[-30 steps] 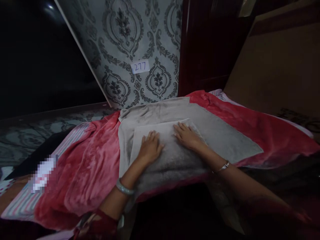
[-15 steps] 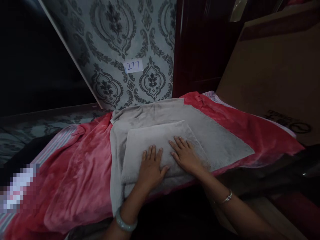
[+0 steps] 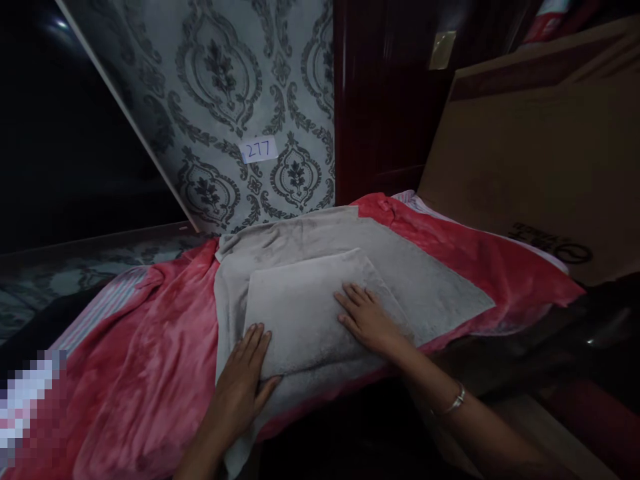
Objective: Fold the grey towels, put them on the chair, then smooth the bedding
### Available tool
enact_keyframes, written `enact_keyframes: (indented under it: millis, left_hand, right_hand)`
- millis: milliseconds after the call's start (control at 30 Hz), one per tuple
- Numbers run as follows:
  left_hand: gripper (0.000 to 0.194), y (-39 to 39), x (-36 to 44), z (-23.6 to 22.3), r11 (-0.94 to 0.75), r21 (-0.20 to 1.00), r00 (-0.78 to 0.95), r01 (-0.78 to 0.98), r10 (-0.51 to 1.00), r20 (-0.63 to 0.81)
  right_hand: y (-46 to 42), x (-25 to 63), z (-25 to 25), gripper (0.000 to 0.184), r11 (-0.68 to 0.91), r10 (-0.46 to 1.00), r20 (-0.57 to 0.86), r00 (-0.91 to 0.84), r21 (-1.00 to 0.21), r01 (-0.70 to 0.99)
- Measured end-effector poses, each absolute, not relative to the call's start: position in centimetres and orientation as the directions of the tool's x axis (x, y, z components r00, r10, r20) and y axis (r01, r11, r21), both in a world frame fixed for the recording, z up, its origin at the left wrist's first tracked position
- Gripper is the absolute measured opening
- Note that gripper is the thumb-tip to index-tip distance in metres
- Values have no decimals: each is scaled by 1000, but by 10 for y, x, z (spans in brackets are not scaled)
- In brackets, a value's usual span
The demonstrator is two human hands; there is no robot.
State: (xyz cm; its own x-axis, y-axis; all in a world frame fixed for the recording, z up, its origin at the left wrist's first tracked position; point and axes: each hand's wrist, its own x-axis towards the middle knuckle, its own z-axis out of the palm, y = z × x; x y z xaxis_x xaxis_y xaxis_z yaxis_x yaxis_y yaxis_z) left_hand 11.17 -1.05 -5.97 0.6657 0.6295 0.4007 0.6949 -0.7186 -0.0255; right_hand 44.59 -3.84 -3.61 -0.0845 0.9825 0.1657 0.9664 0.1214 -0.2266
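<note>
A folded square of grey plush cloth (image 3: 300,300) lies over a larger grey cloth (image 3: 415,267), both spread on a red blanket (image 3: 170,333). My right hand (image 3: 367,320) rests flat on the right part of the folded square, fingers apart, a silver bangle on the wrist. At the square's left front corner is my left hand (image 3: 245,373), with its fingers stretched out and its thumb turned towards the square's front edge. Neither hand grips anything.
Behind the blanket stands a patterned wall with a paper label (image 3: 259,149) reading 277. A large cardboard box (image 3: 540,147) leans at the right, beside a dark red door (image 3: 385,100). A big black panel (image 3: 85,133) fills the upper left.
My left hand has slid left and towards me, from the folded square's middle to its left edge. The right hand stays in place on the cloth. The view has shifted slightly.
</note>
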Motion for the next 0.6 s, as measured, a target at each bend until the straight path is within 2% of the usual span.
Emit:
enact_keyframes:
  millis: [67, 167, 267, 400, 500, 600]
  left_hand:
    - [71, -7, 104, -57, -752, -6, 691, 659, 602, 400]
    - [79, -1, 97, -55, -776, -3, 716, 630, 580, 389]
    - [82, 3, 95, -53, -779, -15, 719, 627, 571, 396]
    - [80, 5, 95, -52, -778, -37, 711, 627, 553, 434]
    - [75, 10, 94, -49, -776, -22, 693, 630, 549, 466]
    - [60, 21, 88, -45, -793, 27, 681, 608, 539, 495]
  right_hand:
    - [-53, 456, -39, 58, 213, 965, 199, -169, -227, 950]
    - [-79, 477, -51, 68, 294, 929, 287, -232, -195, 936]
    - [-99, 501, -69, 77, 308, 897, 381, -224, -175, 935]
    - [-105, 521, -89, 82, 331, 843, 503, -189, -209, 920]
    - [-99, 527, -94, 81, 379, 776, 607, -173, -228, 897]
    - [-88, 533, -94, 80, 409, 733, 665, -141, -266, 873]
